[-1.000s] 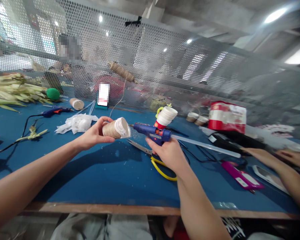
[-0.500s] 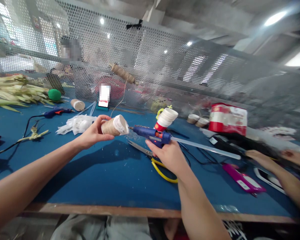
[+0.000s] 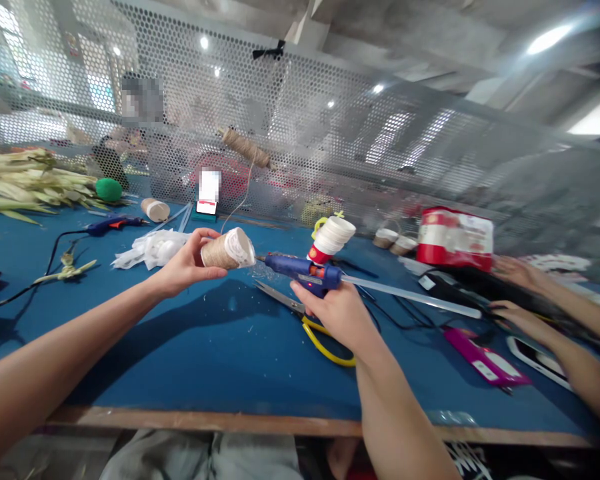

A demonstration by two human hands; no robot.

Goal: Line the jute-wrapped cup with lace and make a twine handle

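My left hand (image 3: 184, 266) is closed around a small cup wrapped in twine with white lace near its rim (image 3: 229, 249), held on its side above the blue table (image 3: 190, 347). My right hand (image 3: 337, 313) grips a blue hot glue gun (image 3: 305, 269) whose nozzle points at the cup's rim, almost touching it. A long clear glue stick (image 3: 415, 297) sticks out of the gun's back. Yellow-handled scissors (image 3: 310, 323) lie on the table just under my right hand.
A twine spool (image 3: 245, 147) hangs on the perforated metal screen, its thread running down. White lace scraps (image 3: 155, 245), a second glue gun (image 3: 111, 225), a stack of paper cups (image 3: 330, 239), a red-white pack (image 3: 454, 237) and pink tool (image 3: 485, 363) lie about. Another person's hands (image 3: 520, 293) work at right.
My hands and the cup have barely shifted. The other person's hands at right moved; one now reaches farther back toward the black object.
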